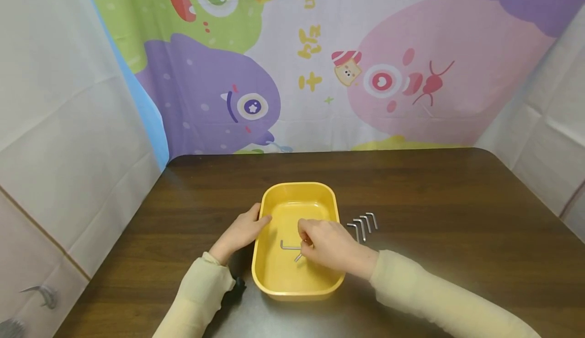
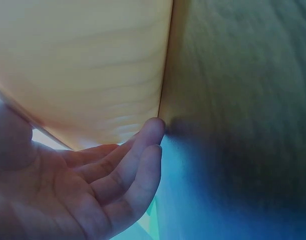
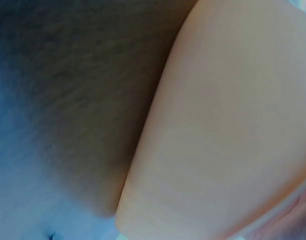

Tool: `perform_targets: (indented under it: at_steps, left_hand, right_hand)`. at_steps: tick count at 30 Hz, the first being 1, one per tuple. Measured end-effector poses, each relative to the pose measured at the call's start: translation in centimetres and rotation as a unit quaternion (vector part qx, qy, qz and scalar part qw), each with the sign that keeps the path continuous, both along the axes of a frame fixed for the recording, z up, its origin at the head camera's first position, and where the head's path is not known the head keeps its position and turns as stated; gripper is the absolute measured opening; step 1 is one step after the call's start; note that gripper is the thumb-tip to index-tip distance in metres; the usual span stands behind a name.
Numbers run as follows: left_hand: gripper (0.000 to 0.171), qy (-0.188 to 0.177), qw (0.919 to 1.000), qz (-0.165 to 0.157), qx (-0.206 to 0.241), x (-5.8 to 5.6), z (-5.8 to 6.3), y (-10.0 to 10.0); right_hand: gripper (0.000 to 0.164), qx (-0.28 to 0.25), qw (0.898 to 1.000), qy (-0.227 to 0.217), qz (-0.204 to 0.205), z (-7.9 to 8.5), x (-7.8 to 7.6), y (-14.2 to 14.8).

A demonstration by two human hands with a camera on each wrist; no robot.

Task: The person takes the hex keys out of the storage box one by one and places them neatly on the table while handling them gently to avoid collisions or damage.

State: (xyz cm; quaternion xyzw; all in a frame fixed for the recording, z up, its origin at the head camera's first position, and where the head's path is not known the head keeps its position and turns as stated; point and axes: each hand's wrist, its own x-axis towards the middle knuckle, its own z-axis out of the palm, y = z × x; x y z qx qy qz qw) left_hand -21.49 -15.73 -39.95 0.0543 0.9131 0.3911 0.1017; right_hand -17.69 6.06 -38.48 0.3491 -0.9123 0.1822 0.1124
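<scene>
A yellow tray (image 1: 298,293) with rounded corners stands on the table. My left hand (image 1: 242,230) grips its left side, thumb over the rim and fingers along the outer wall, as the left wrist view also shows of that hand (image 2: 107,185). Inside the tray, my right hand (image 1: 331,244) has its fingers curled and pinches an L-shaped hex key (image 1: 298,258), whose short lower end shows below the fingertips. Another hex key (image 1: 290,247) lies on the tray floor, partly behind those fingertips. The right wrist view shows mostly the tray's outer wall (image 3: 218,120).
Several hex keys (image 1: 363,226) lie in a slanted row on the dark wooden table (image 1: 434,196), just right of the tray. A patterned cloth (image 1: 311,74) hangs behind the table's far edge. Pale walls flank both sides.
</scene>
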Motion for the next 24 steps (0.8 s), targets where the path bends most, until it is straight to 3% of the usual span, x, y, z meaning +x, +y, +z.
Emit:
perform_targets:
  at_steps: [16,24]
  left_hand:
    - [0.043,-0.001,1.0000,-0.001,0.000,0.1,0.0,0.1]
    - [0.043,0.001,1.0000,-0.003,0.001,0.1,0.1,0.1]
  right_hand:
    - [0.014,-0.069,0.998,0.000,-0.007,1.5,-0.5,1.2]
    - [0.013,-0.089,0.996,-0.016,0.009,2.1,-0.7,2.2]
